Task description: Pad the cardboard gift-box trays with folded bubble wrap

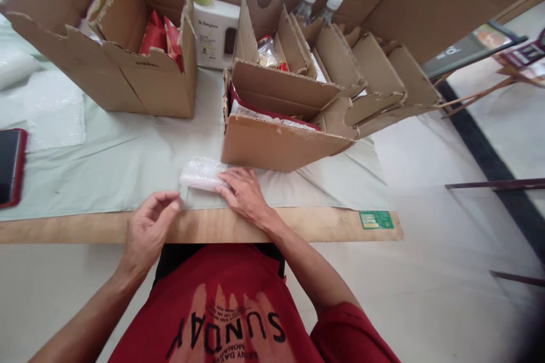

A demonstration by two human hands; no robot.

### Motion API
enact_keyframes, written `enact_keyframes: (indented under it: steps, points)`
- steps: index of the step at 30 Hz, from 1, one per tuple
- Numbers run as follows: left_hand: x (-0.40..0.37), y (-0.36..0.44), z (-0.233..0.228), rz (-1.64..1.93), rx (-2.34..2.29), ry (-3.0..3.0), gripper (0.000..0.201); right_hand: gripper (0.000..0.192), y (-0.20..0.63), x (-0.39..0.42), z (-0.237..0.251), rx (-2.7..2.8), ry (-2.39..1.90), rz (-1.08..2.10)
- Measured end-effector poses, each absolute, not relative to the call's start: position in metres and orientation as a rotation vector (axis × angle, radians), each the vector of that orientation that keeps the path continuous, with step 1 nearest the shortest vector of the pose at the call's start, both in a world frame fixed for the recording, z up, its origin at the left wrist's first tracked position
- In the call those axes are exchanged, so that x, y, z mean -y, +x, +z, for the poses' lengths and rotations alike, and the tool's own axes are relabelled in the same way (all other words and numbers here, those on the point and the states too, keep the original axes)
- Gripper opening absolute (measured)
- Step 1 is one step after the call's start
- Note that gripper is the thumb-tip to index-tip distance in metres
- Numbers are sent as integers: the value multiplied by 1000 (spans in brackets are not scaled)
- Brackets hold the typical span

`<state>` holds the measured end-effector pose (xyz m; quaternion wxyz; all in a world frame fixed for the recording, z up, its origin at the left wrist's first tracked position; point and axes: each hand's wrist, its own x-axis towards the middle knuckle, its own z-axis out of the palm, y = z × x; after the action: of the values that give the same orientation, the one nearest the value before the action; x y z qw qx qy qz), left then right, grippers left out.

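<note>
A: The biggest things are the cardboard boxes (272, 142), open-topped, standing just beyond the person's fingertips on the pale green sheet (106, 170).

B: And the hands?

A: The right hand (246, 195) lies flat, fingers spread and pressing on a small bubble-wrapped packet (200, 173), which sits under and just left of those fingertips. The left hand (149, 227) hovers beside it, thumb and forefinger curled toward a pinch, though whether they grip a wrap edge cannot be told.

B: What might go wrong?

A: Likely the wrap springs open if the pressing fingers lift early, or the packet slides on the smooth sheet toward the wooden table edge (204, 226) just below the fingers.
</note>
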<state>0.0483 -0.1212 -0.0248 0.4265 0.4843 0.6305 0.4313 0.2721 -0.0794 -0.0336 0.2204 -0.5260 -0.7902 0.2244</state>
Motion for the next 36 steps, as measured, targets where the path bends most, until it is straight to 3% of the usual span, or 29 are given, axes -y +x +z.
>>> enact_keyframes:
  steps: [4,10,15,18,21,25,28,31,36]
  points:
    - [137,71,-21,1045,-1229,572,54,25,268,100,-23,2051,-1392,821]
    - [131,90,-31,1082,-1122,484,59,22,273,131,-8,1846,-1354,1014]
    - [136,95,-39,1000,-1141,696,60,81,290,138,-5,1431,-1242,1421]
    - [136,101,-43,908,-1221,945,56,59,302,139,2,1338,-1260,1490]
    - [123,102,-31,865,-1174,1312,55,32,325,138,25,1441,-1321,1413]
    - [80,98,27,1021,-962,1851,63,23,381,129,87,1636,-1265,1138]
    - [33,111,83,1057,-915,2240,54,18,422,101,138,1725,-1292,606]
    - [-17,143,115,1015,-911,2623,30,15,438,53,167,1918,-1388,48]
    - [-64,183,107,410,-979,2841,35,18,418,-20,162,2495,-1493,-240]
